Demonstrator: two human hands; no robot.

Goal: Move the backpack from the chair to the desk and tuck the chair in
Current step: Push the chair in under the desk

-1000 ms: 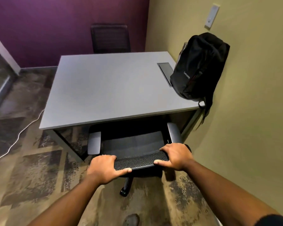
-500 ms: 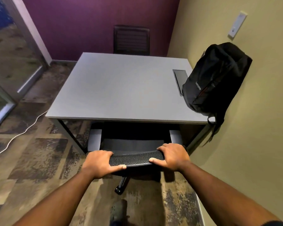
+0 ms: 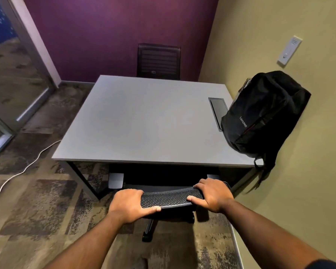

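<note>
Pushing my chair under the counter

Both my hands, left hand (image 3: 129, 204) and right hand (image 3: 211, 195), have fingers wrapped tight on the chair (image 3: 171, 198) top so I can steer it. The backpack (image 3: 260, 115) leans on the wall on the counter (image 3: 144, 121). The chair is further under than a second ago.

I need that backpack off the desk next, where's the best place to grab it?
Grip the backpack at its top end, coming from above on the desk side. It stands upright, leaning against the wall, so its back is blocked. No carry handle shows clearly.
</note>
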